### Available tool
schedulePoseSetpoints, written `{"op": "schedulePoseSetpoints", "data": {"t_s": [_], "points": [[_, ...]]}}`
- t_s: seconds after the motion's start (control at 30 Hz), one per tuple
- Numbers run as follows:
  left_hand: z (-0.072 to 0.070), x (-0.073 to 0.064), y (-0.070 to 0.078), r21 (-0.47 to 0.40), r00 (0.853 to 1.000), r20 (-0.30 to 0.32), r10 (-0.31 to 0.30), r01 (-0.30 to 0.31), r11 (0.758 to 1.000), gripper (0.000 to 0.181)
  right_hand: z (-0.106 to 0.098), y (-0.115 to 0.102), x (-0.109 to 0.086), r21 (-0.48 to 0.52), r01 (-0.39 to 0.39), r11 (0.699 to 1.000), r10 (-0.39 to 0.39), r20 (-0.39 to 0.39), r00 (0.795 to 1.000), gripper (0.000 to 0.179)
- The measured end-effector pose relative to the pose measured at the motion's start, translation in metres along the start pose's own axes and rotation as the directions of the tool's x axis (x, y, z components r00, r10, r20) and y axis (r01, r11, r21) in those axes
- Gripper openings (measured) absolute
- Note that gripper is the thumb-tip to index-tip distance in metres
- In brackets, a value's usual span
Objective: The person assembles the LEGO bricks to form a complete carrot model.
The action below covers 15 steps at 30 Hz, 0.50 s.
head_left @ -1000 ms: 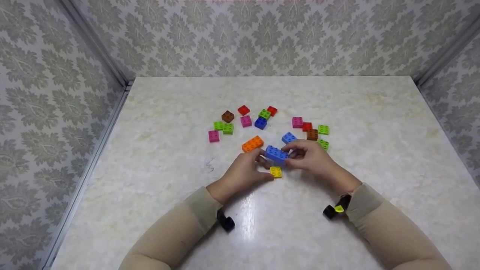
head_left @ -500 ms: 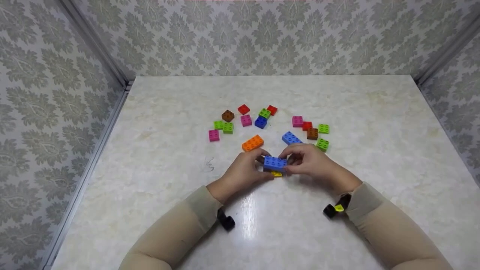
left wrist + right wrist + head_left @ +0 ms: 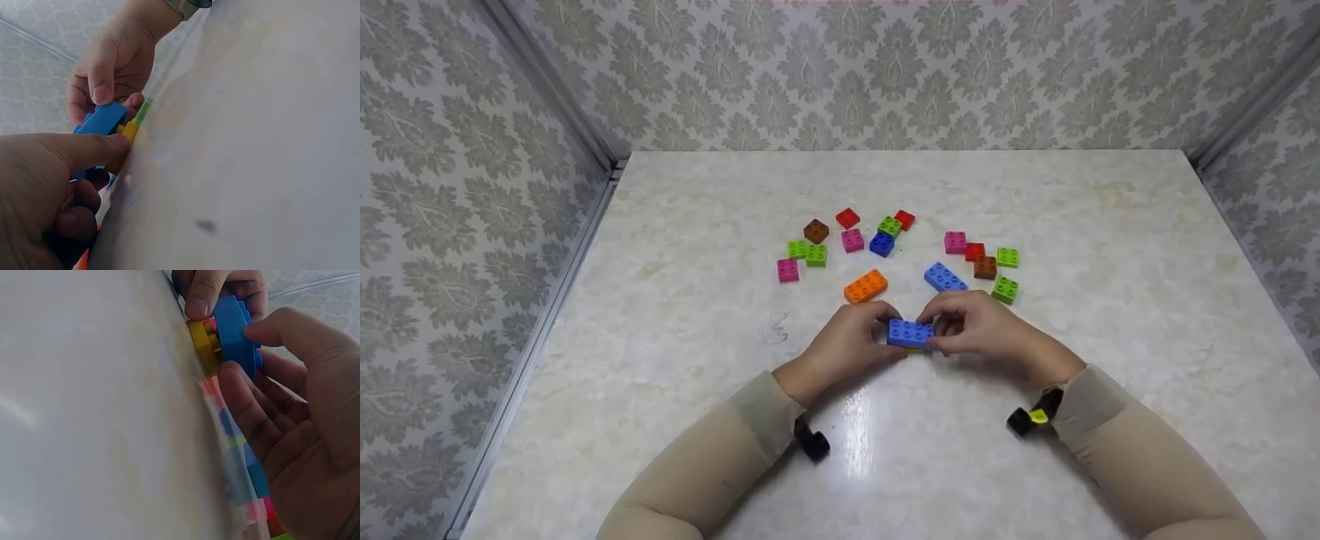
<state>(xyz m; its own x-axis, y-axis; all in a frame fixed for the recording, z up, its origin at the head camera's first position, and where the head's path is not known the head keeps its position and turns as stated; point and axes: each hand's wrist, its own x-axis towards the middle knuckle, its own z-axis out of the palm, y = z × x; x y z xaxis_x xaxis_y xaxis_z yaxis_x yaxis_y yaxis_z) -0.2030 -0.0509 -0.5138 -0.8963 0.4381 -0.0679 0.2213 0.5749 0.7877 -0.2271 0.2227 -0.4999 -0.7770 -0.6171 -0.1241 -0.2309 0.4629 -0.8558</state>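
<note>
Low over the middle of the table, my right hand (image 3: 986, 324) pinches a long light-blue toy brick (image 3: 910, 334) between thumb and fingers. Beneath it a small yellow brick (image 3: 202, 344) stands on the table, mostly covered in the head view. My left hand (image 3: 841, 343) holds that yellow brick, its thumb against the near side. Both wrist views show the blue brick tilted over the yellow one, with some yellow studs visible in a gap between them.
An orange brick (image 3: 865, 286) and another long blue brick (image 3: 945, 277) lie just beyond my hands. Farther back are several small bricks, among them a dark blue one (image 3: 882, 244), a brown one (image 3: 985, 267) and a pink one (image 3: 787, 270). Patterned walls (image 3: 855, 75) border the table.
My right hand has brought the blue brick down and toward me, from beyond the yellow brick to over it. The left hand has stayed nearly in place.
</note>
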Motion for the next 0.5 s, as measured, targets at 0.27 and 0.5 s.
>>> {"op": "schedulePoseSetpoints", "data": {"t_s": [0.27, 0.5], "points": [[-0.0001, -0.0031, -0.0012, -0.003, 0.997, 0.010, 0.081, -0.081, 0.997, 0.040, 0.0021, 0.0022, 0.0000, -0.071, 0.099, 0.993, -0.101, -0.025, 0.995, 0.033], [-0.0015, -0.0023, -0.0017, -0.032, 0.996, 0.015, 0.092, -0.092, 0.995, 0.028, -0.0001, 0.0002, 0.0004, -0.089, 0.093, 0.992, -0.095, -0.014, 0.995, 0.032]]}}
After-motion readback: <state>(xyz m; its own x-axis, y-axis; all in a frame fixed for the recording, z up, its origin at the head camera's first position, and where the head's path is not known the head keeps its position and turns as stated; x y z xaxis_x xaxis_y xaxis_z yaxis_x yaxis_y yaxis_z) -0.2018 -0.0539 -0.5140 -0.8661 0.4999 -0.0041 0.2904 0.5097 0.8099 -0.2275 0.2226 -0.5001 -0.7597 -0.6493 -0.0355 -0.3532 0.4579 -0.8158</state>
